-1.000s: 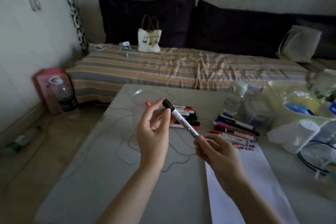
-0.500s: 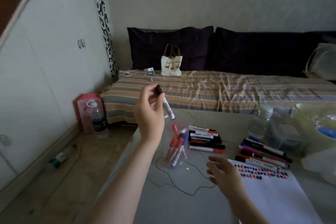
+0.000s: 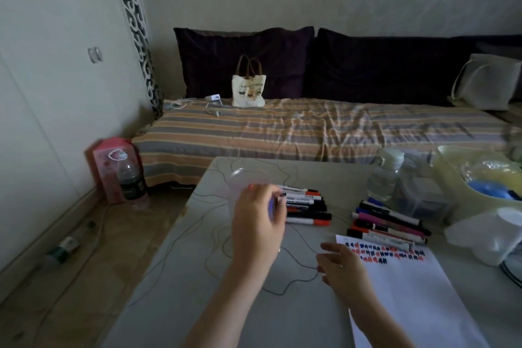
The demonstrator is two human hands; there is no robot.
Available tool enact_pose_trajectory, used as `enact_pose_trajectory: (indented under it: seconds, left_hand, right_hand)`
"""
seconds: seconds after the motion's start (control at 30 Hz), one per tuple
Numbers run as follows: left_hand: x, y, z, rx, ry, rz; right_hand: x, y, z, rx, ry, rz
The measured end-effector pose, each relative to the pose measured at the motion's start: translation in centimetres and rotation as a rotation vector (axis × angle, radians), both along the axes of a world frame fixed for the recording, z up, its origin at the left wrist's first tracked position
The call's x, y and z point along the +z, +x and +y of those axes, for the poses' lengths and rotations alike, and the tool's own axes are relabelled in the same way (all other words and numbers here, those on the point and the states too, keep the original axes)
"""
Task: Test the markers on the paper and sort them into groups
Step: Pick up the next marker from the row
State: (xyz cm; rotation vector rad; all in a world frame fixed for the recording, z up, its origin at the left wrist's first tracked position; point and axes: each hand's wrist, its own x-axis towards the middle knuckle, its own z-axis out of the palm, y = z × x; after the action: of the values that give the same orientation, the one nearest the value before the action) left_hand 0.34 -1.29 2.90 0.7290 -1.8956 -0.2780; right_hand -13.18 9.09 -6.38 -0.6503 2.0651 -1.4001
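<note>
left hand (image 3: 258, 227) | pinching marker (image 3: 279, 197) | over stacked markers (image 3: 306, 206)

table (image 3: 175, 299): pale grey, crossed by thin dark wandering lines
paper (image 3: 418, 299): white, with rows of red, black and blue test marks along its far edge
left marker group (image 3: 306, 207): white and black barrels, red and black caps
right marker group (image 3: 391, 223): black, magenta, blue, red and white
bed cover (image 3: 310, 127): orange, grey and cream stripes
cushions (image 3: 245, 61): dark purple
tote bag (image 3: 248, 90): cream, brown handles
basin (image 3: 446, 161): pale yellow
</note>
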Motion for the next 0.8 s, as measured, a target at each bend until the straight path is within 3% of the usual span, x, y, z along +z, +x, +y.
enact_pose_trajectory:
  seconds: [0.07,0.17,0.23,0.3,0.47,0.8]
  left_hand:
    - [-3.3,-1.0,1.2,-0.111,0.119,-0.212]
    - [-8.1,-2.1,1.4,-0.195,0.265,-0.653]
    - [-9.4,-2.5,1.3,-0.22,0.313,-0.79]
    - [-10.0,-2.9,1.0,-0.211,0.301,-0.889]
    - [-10.8,-3.7,0.2,-0.182,0.299,-0.927]
    - [-10.9,-3.9,0.0,-0.154,0.335,-0.815]
  right_hand:
    - [-0.4,-0.4,0.4,0.009,0.065,0.095]
    - [-0.4,-1.3,0.7,0.107,0.167,0.44]
    - [-0.1,-2.1,0.1,0.191,0.191,0.661]
    - [0.2,-3.0,-1.4,0.262,0.212,0.764]
    - [-0.1,-4.5,-6.3,0.407,0.326,0.94]
    - [-2.2,-5.2,-7.8,0.309,0.387,1.135]
